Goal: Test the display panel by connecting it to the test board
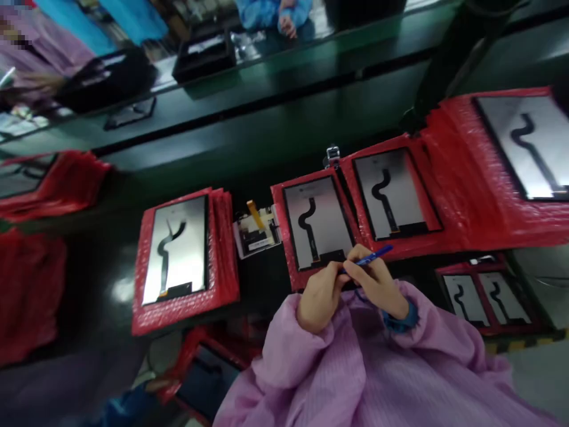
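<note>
My right hand (377, 284) is closed on a blue pen-like tool (372, 256), its tip near the lower edge of a grey display panel (316, 220). That panel has a black curved flex cable and lies on a red bubble-wrap sheet (284, 237). My left hand (319, 296) is closed beside the right one, fingers pinched at the panel's lower edge; what it holds is hidden. Both arms wear lilac sleeves. Another panel (391, 193) lies on red wrap just right of it, and a further one (178, 249) on a stack of red wrap to the left.
A small white component with a yellow tab (258, 231) sits between the left and middle panels. More panels on red wrap lie at right (528, 142) and lower right (484, 296). Red wrap stacks (48, 184) at left. A dark conveyor (267, 124) runs behind; other people's hands (287, 24) work beyond it.
</note>
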Tool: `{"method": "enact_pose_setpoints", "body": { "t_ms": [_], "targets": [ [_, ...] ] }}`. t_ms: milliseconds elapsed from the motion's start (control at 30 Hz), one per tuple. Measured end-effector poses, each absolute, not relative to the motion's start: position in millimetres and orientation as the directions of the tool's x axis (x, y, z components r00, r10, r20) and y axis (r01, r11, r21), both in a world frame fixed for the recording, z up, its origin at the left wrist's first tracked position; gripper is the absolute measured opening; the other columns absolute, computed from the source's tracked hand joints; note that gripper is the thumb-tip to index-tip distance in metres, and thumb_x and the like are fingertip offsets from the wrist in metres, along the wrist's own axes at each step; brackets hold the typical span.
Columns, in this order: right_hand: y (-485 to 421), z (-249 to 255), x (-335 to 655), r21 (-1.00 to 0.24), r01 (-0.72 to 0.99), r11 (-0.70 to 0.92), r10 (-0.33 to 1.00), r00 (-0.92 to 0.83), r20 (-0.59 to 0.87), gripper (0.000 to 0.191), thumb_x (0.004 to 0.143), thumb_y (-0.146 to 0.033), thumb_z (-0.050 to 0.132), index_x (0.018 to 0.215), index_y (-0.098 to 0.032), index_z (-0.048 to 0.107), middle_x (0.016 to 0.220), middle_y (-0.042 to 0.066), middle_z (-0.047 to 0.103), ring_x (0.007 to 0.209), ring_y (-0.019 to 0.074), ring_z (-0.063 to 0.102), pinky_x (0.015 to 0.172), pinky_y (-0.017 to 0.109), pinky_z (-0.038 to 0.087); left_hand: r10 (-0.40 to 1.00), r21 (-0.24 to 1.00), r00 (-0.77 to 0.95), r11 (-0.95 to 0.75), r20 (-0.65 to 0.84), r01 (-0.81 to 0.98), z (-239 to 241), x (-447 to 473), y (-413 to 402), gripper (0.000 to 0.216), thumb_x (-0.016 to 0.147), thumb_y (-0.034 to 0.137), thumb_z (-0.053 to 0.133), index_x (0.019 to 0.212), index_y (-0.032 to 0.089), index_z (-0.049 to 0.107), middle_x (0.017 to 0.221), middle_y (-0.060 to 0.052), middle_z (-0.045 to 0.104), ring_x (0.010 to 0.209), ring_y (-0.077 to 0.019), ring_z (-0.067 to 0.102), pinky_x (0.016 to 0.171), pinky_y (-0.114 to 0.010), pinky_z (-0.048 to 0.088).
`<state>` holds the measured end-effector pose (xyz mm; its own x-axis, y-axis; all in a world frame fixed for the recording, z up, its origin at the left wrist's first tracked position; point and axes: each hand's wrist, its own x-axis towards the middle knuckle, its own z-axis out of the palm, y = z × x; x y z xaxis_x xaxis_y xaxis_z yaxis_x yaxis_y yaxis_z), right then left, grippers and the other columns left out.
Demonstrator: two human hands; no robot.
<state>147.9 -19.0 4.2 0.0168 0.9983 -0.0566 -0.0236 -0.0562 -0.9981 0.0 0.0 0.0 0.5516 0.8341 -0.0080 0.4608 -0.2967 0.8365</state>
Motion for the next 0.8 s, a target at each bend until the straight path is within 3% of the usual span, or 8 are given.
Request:
{"method": "enact_pose_setpoints", "body": {
  "t_ms": [133,233,267,333,400,500,667,800],
  "targets": [
    [-29,23,167,-0.996,-0.063,0.066,0.974,0.222,0.05,0.027,0.091,-0.031,0.064,0.07,-0.022,0.051,0.054,-0.005,0.043,0.044,0.0085,0.038,0.041,0.024,0.026,0.785,0.865,0.593,-0.165,-0.176,0.475,17,-31,0,0.047,0.107,0.055,0.03,0.086,0.021,0.056,0.073,-0.002,0.067,0.063,-0.0144,0.062,0.062,-0.025,0.045],
    [-27,38,188,-0.959,-0.067,0.275,0.813,0.549,0.195,0.022,0.093,-0.028,0.06,0.072,-0.025,0.051,0.052,-0.005,0.034,0.042,0.0102,0.029,0.039,0.026,0.023,0.913,0.861,0.369,-0.043,-0.172,0.506,14,-59,8,0.05,0.105,0.059,0.033,0.08,0.021,0.053,0.064,0.002,0.054,0.058,-0.012,0.05,0.058,-0.024,0.039],
    [-24,39,192,-0.956,-0.079,0.284,0.79,0.584,0.186,0.018,0.093,-0.028,0.059,0.077,-0.026,0.055,0.054,-0.004,0.038,0.043,0.011,0.032,0.039,0.026,0.025,0.954,0.861,0.271,-0.027,-0.129,0.507,9,-64,13,0.05,0.105,0.059,0.034,0.08,0.021,0.053,0.064,0.002,0.052,0.058,-0.0119,0.048,0.058,-0.024,0.038],
    [-15,31,188,-0.974,-0.098,0.205,0.868,0.477,0.135,0.006,0.094,-0.031,0.06,0.089,-0.027,0.062,0.065,-0.002,0.057,0.051,0.0131,0.051,0.043,0.027,0.036,0.992,0.858,0.127,-0.044,-0.024,0.512,-7,-67,24,0.048,0.104,0.059,0.035,0.084,0.02,0.055,0.067,0.002,0.052,0.06,-0.0121,0.048,0.061,-0.025,0.039],
    [-2,13,175,-0.995,-0.01,0.098,0.959,0.269,0.092,0.008,0.092,-0.033,0.065,0.095,-0.025,0.065,0.081,0.001,0.068,0.066,0.015,0.064,0.053,0.027,0.046,0.995,0.853,0.085,-0.081,0.043,0.515,-24,-61,33,0.045,0.105,0.056,0.035,0.09,0.02,0.057,0.07,0.001,0.057,0.063,-0.0127,0.052,0.064,-0.025,0.042],
    [17,-17,150,-0.982,0.17,0.077,0.981,0.165,0.105,0.014,0.088,-0.032,0.066,0.084,-0.021,0.059,0.075,-0.001,0.062,0.064,0.0113,0.058,0.058,0.025,0.044,0.993,0.859,0.086,-0.114,0.082,0.499,-43,-49,41,0.039,0.105,0.049,0.035,0.096,0.019,0.059,0.073,-0.001,0.062,0.065,-0.0134,0.057,0.068,-0.026,0.046],
    [30,-37,140,-0.964,0.264,-0.011,0.991,0.13,0.024,0.032,0.093,-0.042,0.057,0.071,-0.022,0.044,0.059,-0.004,0.053,0.052,0.0091,0.05,0.053,0.024,0.037,0.985,0.824,0.118,-0.169,0.125,0.541,-50,-48,40,0.034,0.105,0.04,0.036,0.102,0.018,0.062,0.085,-0.005,0.068,0.074,-0.0148,0.062,0.074,-0.027,0.048],
    [30,-35,142,-0.945,0.328,-0.019,0.996,0.089,0.011,0.035,0.092,-0.039,0.058,0.066,-0.021,0.043,0.057,-0.003,0.053,0.052,0.0084,0.046,0.055,0.024,0.034,0.985,0.809,0.144,-0.164,0.099,0.565,-48,-51,40,0.039,0.106,0.044,0.034,0.105,0.017,0.063,0.092,-0.007,0.07,0.081,-0.0157,0.065,0.081,-0.028,0.05]
  ]
}}
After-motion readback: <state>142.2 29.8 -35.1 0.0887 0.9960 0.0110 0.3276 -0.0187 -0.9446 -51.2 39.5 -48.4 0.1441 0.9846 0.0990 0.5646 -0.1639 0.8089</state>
